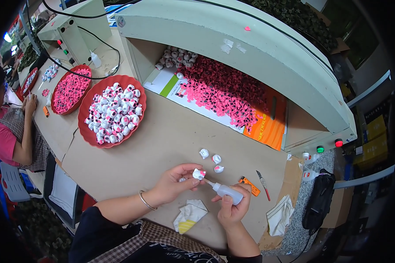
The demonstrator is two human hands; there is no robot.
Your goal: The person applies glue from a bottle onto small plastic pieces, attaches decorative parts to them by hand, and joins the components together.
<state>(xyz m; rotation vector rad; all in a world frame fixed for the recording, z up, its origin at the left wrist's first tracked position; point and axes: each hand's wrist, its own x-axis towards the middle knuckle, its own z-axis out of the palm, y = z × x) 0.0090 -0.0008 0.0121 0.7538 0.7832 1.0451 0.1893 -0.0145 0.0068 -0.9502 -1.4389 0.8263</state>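
My left hand [170,185] pinches a small white figure piece [198,174] with pink patches between thumb and fingertips. A second white piece [182,179] shows against that palm. My right hand [233,213] is wrapped round a small translucent squeeze bottle [229,193]. The bottle's thin nozzle points at the white piece, close beside it; whether they touch I cannot tell. Just beyond my hands, three white pieces [216,158] lie on the brown table. Right of the bottle are an orange lighter-shaped object [249,186] and a slim knife [263,185] with a red handle.
A red scalloped bowl [81,117] holds many white pieces; another red bowl [55,106] holds pink ones. A pale arched cabinet [232,41] shelters heaped pink parts [226,87]. Cloths [280,217] lie nearby. A person [13,136] in pink sits at left.
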